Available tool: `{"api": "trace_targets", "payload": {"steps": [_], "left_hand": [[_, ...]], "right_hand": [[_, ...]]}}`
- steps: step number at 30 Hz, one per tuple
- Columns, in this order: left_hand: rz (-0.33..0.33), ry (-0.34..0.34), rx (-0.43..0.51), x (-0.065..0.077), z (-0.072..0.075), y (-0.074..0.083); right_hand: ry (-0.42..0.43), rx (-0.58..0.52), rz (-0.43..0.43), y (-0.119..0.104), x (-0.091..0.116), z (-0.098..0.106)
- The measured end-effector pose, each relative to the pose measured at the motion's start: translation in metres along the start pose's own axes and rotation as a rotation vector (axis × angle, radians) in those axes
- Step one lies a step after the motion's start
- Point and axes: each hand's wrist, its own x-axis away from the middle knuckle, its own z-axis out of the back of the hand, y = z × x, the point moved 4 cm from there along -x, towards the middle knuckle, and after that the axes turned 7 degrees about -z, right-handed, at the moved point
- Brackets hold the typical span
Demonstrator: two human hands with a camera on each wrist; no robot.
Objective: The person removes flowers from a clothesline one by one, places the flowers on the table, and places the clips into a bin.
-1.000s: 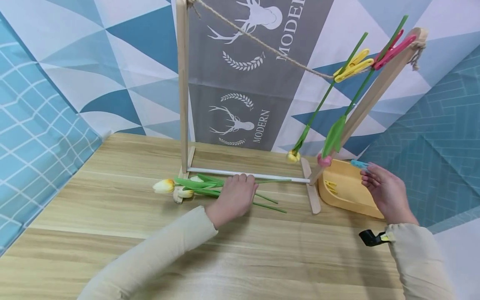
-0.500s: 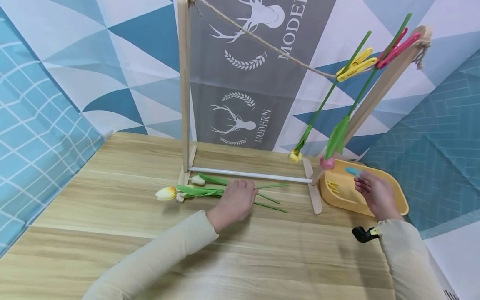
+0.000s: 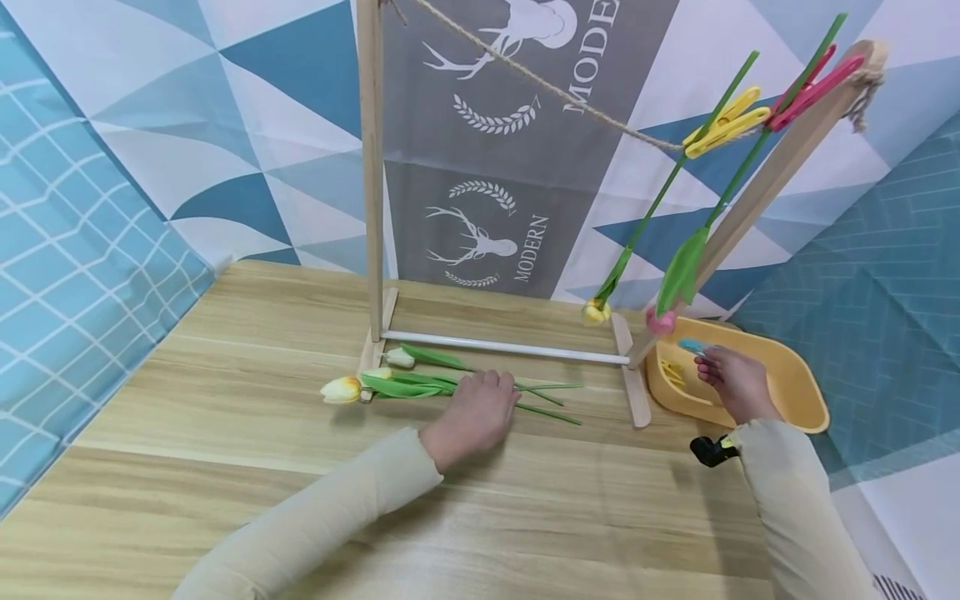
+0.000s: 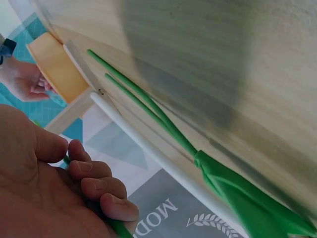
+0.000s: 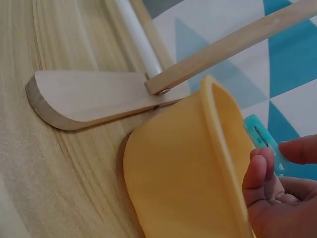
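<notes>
One basin (image 3: 787, 379), yellow plastic (image 3: 672, 373) inside

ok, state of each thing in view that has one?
Left hand: curled round a green stem
Right hand: pinching the blue clothespin
Blue clothespin: held; jaw opening unclear
Rope: strung, sagging
Yellow flower: hanging head down
Pink flower: hanging head down
Yellow clothespin: clipped to rope and yellow flower's stem
Pink clothespin: clipped to pink flower's stem
Table tulips: on their sides
Orange bin: uncovered, yellow clips inside

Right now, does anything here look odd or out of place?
Mildly odd: a yellow tulip and a pink tulip hang head-down from the rope; flowers usually stand upright. Nothing looks spilled or damaged.
</notes>
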Motion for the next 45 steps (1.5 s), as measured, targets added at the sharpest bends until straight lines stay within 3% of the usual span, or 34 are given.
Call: {"api": "trace_targets", "payload": {"steps": [5,21,45], "left_hand": [[0.012,-0.036,0.047,0.001,-0.006,0.002],[0.003,-0.122,0.049,-0.002,-0.02,0.002],[-0.026,-0.203,0.03,0.003,-0.035,0.001]], "right_hand": [[0.045,0.055,-0.015,0.001,-0.011,-0.002],[0.154,0.123,-0.092,0.006,-0.036,0.004],[0.186,0.444,-0.17,0.018,-0.057,0.004]]}}
